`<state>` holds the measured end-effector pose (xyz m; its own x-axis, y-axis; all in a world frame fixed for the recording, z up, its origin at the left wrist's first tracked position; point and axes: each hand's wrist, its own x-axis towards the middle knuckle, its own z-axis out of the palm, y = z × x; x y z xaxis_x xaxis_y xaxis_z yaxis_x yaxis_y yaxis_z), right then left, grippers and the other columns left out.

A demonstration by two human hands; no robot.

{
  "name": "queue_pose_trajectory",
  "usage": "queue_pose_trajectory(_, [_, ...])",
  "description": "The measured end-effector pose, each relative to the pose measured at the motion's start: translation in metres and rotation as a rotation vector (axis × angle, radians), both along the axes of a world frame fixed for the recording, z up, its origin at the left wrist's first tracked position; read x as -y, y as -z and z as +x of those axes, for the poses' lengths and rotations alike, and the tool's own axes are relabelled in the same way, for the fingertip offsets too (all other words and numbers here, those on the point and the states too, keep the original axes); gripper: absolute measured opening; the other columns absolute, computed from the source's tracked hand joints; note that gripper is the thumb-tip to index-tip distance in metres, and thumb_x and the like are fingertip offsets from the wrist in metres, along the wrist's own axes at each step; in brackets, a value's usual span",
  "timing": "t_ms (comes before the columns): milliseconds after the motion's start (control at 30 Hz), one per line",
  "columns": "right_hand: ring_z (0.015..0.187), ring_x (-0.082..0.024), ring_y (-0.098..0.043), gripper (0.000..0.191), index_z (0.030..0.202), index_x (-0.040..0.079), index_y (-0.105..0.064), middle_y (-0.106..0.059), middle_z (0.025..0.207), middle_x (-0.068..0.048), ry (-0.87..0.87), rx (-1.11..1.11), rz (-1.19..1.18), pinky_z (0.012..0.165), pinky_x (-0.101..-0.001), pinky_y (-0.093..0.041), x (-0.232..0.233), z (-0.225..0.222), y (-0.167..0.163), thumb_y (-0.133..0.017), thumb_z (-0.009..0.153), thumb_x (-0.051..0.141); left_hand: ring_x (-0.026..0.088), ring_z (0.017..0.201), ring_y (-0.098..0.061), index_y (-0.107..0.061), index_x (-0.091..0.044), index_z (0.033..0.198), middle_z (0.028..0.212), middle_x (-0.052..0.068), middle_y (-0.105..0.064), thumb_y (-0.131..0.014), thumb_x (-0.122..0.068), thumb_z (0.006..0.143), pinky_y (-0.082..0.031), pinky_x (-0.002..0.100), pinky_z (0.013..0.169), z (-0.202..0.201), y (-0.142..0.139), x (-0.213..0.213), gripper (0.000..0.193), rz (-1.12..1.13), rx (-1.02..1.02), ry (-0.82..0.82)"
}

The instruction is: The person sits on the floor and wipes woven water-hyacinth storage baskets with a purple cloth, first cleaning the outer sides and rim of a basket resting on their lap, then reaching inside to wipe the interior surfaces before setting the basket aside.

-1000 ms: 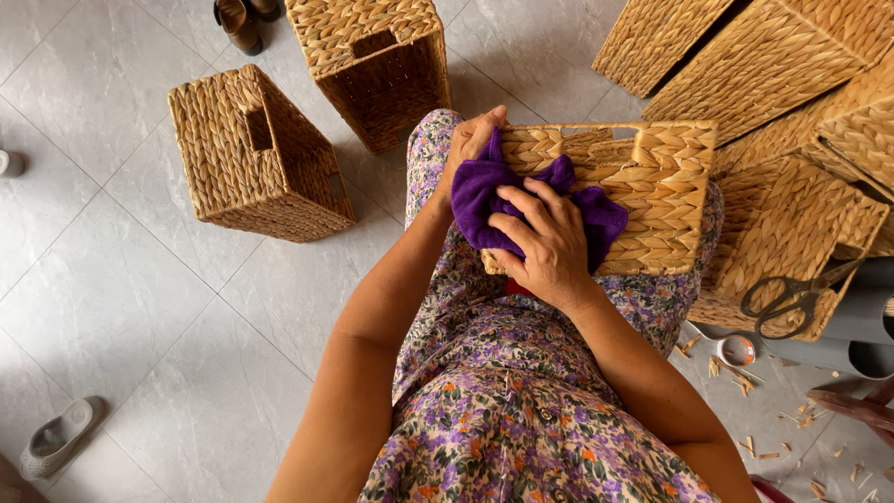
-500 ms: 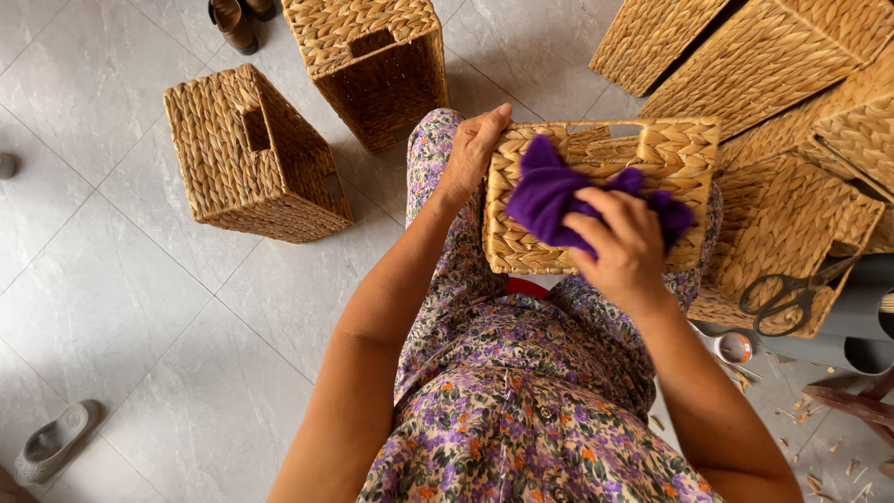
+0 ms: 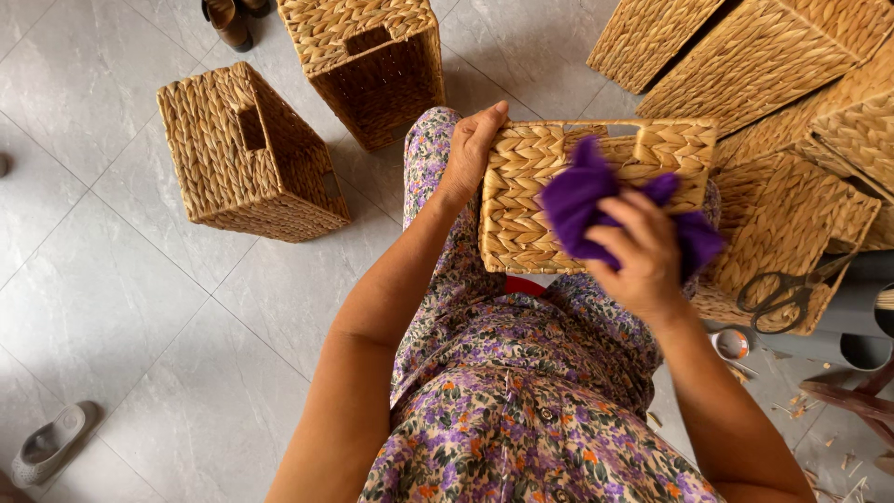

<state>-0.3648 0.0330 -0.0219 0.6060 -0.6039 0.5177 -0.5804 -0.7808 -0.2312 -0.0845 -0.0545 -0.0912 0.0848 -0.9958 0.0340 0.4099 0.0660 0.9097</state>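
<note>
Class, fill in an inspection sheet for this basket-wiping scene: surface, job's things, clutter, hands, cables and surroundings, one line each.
Surface: grey tiled floor, with small straw scraps at the lower right.
Job's things: woven basket resting on the lap; purple cloth pressed on its side.
Clutter: scissors on a basket at right; small round tin on the floor.
Hands: left hand grips the basket's left edge; right hand holds the cloth with its fingers.
Cables: nothing seen.
Surroundings: two finished baskets at the upper left, a stack of baskets at right, a sandal, shoes.
</note>
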Motion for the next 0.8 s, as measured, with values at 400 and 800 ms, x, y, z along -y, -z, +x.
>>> queue_pose_trajectory(400, [0.129,-0.031,-0.053,0.040,0.107,0.016,-0.072,-0.061,0.136,-0.003,-0.300,-0.113,0.062,0.103,-0.0468,-0.042,-0.009,0.082,-0.027,-0.086,0.070,0.020,0.008,0.067,-0.058,-0.066,-0.004,0.079,0.077,0.001,-0.067,-0.059,-0.037,0.104,-0.050,0.027,0.063,0.002,0.012,0.012,0.042,-0.001,-0.096,0.019])
queue_pose_trajectory(800, [0.122,-0.032,-0.059,0.026,0.109,0.009,-0.073,-0.063,0.134,-0.007,0.232,-0.033,-0.013,0.109,-0.0406,-0.048,0.008,-0.067,-0.006,-0.084,0.085,0.010,0.007,0.066,-0.048,-0.059,-0.008,0.074,0.071,-0.003,-0.054,-0.058,-0.044,0.106,-0.046,0.027,0.063,-0.006,-0.008,0.005,0.048,-0.048,0.088,-0.018])
